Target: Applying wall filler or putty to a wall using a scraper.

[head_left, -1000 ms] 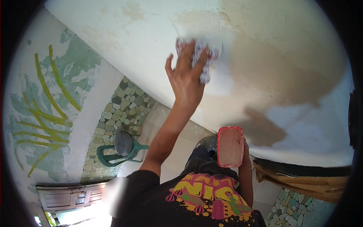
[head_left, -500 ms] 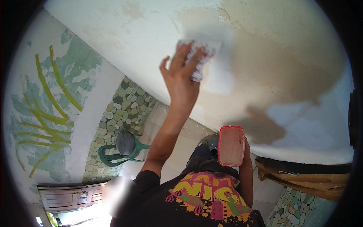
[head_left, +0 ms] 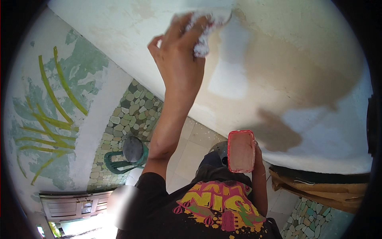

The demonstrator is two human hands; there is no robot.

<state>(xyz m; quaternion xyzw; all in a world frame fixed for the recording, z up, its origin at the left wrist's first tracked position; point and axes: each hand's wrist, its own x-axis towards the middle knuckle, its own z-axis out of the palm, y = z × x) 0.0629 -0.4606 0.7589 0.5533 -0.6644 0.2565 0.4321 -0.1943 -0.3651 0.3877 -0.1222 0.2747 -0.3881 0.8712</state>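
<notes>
My left hand (head_left: 179,53) is raised at the top middle, its fingers pressed over a thin flat scraper (head_left: 202,48) mottled white and dark red. The scraper is up against the pale wall (head_left: 270,36), or very near it; the exact contact is hard to see. Lower down, my right hand (head_left: 258,153) grips a rectangular tub (head_left: 241,151) with a red rim, its inside pinkish brown. Most of that hand's fingers are hidden behind the tub.
A green plastic chair (head_left: 115,163) with a dark round thing (head_left: 133,149) on it stands at the left by a pebble-covered wall (head_left: 129,105). Brown sheeting (head_left: 318,189) lies along the wall's foot at right. Pale floor tiles (head_left: 185,153) show below.
My left hand has moved up and slightly left along the wall with the scraper. The tub in my right hand has shifted slightly left and up.
</notes>
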